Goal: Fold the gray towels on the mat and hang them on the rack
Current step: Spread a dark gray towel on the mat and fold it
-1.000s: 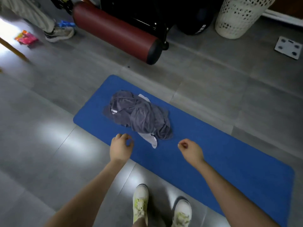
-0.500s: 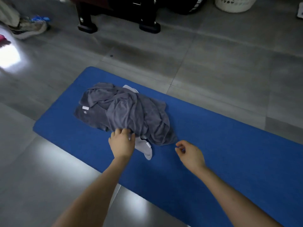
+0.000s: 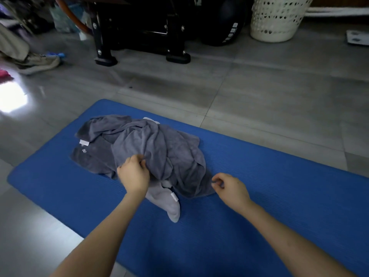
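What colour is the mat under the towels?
Blue; the mat shows plainly in the head view, with gray towels piled on it.

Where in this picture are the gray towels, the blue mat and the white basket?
gray towels [image 3: 159, 148], head view: on the top fold of the crumpled heap.
blue mat [image 3: 269, 206], head view: on a bare stretch right of the towels.
white basket [image 3: 277, 21], head view: on its perforated wall.

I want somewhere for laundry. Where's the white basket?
In the head view, the white basket stands on the floor at the top right, beyond the blue mat, beside a dark ball.
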### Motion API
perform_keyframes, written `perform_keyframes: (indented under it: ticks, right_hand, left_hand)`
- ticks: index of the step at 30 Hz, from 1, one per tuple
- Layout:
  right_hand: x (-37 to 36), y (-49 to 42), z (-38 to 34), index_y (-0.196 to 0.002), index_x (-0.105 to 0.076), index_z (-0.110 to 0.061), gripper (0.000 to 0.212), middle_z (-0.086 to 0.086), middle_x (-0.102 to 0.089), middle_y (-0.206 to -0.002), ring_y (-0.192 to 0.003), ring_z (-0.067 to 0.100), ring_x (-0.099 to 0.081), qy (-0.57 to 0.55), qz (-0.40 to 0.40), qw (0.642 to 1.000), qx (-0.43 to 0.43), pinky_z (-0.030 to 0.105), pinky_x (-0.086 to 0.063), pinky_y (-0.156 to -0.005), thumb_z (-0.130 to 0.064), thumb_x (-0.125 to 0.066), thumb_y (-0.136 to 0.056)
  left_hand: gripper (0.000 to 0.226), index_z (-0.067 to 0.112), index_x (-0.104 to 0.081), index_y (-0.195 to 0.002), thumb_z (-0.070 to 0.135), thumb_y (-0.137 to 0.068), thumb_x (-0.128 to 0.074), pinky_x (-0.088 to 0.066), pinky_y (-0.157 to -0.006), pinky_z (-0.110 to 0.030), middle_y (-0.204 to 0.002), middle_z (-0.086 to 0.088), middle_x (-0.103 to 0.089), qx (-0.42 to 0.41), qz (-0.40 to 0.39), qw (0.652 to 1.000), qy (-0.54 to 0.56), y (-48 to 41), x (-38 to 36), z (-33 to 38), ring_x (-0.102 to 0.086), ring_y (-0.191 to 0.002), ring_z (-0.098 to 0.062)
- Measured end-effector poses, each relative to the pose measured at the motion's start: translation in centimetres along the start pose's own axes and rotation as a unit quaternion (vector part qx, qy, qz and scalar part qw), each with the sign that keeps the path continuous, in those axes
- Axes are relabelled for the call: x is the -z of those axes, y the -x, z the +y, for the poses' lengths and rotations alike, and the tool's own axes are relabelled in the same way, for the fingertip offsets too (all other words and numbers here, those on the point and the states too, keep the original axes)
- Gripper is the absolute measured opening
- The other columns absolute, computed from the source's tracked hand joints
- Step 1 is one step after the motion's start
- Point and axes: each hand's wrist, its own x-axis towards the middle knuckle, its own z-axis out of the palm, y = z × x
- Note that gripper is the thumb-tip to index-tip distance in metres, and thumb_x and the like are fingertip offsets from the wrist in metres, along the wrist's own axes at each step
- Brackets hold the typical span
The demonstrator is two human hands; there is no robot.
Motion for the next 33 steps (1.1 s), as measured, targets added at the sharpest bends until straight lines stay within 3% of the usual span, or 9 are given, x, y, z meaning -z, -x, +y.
perform_keyframes:
  ticks: [4, 9, 13, 17, 22, 25, 28, 30, 33]
  right_hand:
    - [0.5, 1.1, -2.3, -0.113, -0.061, -0.020, 0.026, -0.010, -0.058, -0.095, -0.085, 0.006, -0.052, -0.027, 0.035, 0.999, 0.030, 0.014, -0.036, -0.070, -0.031, -0.060, -0.090]
    - [4.0, 2.8, -5.9, -0.123, -0.054, -0.028, 0.046, -0.017, -0.055, -0.108, -0.105, 0.006, -0.050, -0.128, 0.112, 0.980, 0.105, 0.023, -0.041, -0.090, -0.040, -0.069, -0.081]
    - [8.4, 5.7, -6.7, -0.127, -0.041, -0.046, 0.065, -0.019, -0.051, -0.124, -0.119, 0.001, -0.045, -0.203, 0.120, 0.963, 0.131, 0.024, -0.036, -0.101, -0.052, -0.071, -0.070]
    - [12.9, 9.3, -5.8, -0.133, -0.030, -0.049, 0.083, -0.019, -0.051, -0.130, -0.121, -0.005, -0.045, -0.309, 0.114, 0.935, 0.128, 0.015, -0.034, -0.102, -0.056, -0.069, -0.060]
    - [18.6, 14.6, -1.1, -0.125, -0.047, -0.036, 0.060, -0.005, -0.071, -0.084, -0.085, 0.004, -0.064, -0.372, 0.227, 0.894, 0.103, 0.020, -0.049, -0.081, -0.016, -0.074, -0.076]
    - [23.4, 18.3, 3.8, -0.103, -0.062, -0.033, 0.034, -0.002, -0.071, -0.083, -0.080, 0.009, -0.065, -0.330, 0.337, 0.879, 0.071, 0.027, -0.051, -0.077, -0.015, -0.075, -0.077]
    - [26.7, 20.2, 10.2, -0.086, -0.065, -0.032, 0.022, -0.006, -0.070, -0.086, -0.080, 0.004, -0.064, -0.239, 0.398, 0.886, 0.007, 0.019, -0.050, -0.075, -0.016, -0.075, -0.077]
    - [27.0, 20.5, 15.5, -0.085, -0.064, -0.029, 0.017, -0.005, -0.068, -0.087, -0.086, 0.012, -0.064, -0.142, 0.393, 0.905, -0.082, 0.027, -0.049, -0.078, -0.017, -0.074, -0.079]
    - [24.8, 21.4, 23.6, -0.102, -0.068, -0.018, 0.020, 0.006, -0.071, -0.101, -0.099, 0.028, -0.062, 0.034, 0.311, 0.925, -0.217, 0.038, -0.043, -0.087, -0.017, -0.069, -0.083]
  left_hand:
    - [0.007, 0.004, -0.070, -0.076, -0.002, -0.077, -0.066, -0.046, -0.065, -0.034, -0.065, -0.011, -0.066, -0.186, 0.044, 0.981, 0.015, -1.4, 4.7, 2.0, -0.060, -0.058, -0.032]
    - [0.011, 0.013, -0.069, -0.075, 0.018, -0.077, -0.060, -0.042, -0.076, -0.030, -0.067, -0.001, -0.066, -0.372, -0.021, 0.928, 0.001, -3.4, 10.7, 7.0, -0.062, -0.065, -0.028]
    - [0.007, 0.016, -0.070, -0.088, 0.018, -0.088, -0.063, -0.034, -0.070, -0.023, -0.086, 0.006, -0.066, -0.381, -0.165, 0.909, 0.031, -2.3, 14.4, 12.5, -0.060, -0.082, -0.015]
    - [0.007, 0.018, -0.071, -0.088, 0.015, -0.084, -0.067, -0.040, -0.074, -0.022, -0.084, 0.008, -0.066, -0.407, -0.228, 0.878, 0.108, 1.9, 16.2, 19.7, -0.060, -0.076, -0.009]
    - [0.006, 0.019, -0.071, -0.083, 0.013, -0.082, -0.069, -0.045, -0.072, -0.018, -0.072, 0.011, -0.064, -0.431, -0.260, 0.829, 0.242, 8.0, 15.5, 30.0, -0.061, -0.067, -0.005]
    - [0.008, 0.017, -0.069, -0.080, 0.009, -0.081, -0.069, -0.048, -0.072, -0.019, -0.068, 0.012, -0.062, -0.411, -0.291, 0.793, 0.342, 12.1, 13.3, 35.9, -0.055, -0.060, 0.004]
    - [0.008, 0.007, -0.072, -0.089, 0.009, -0.084, -0.068, -0.048, -0.078, -0.025, -0.084, -0.003, -0.070, -0.391, -0.314, 0.794, 0.343, 16.0, 9.5, 40.2, -0.059, -0.073, -0.007]
    - [0.014, 0.004, -0.071, -0.097, 0.010, -0.085, -0.067, -0.047, -0.077, -0.022, -0.095, -0.010, -0.071, -0.369, -0.333, 0.812, 0.305, 17.7, 6.6, 41.2, -0.057, -0.078, -0.010]
    - [0.015, 0.008, -0.070, -0.100, 0.013, -0.086, -0.066, -0.045, -0.077, -0.020, -0.100, -0.008, -0.071, -0.345, -0.359, 0.842, 0.210, 18.6, 3.0, 39.9, -0.058, -0.081, -0.010]
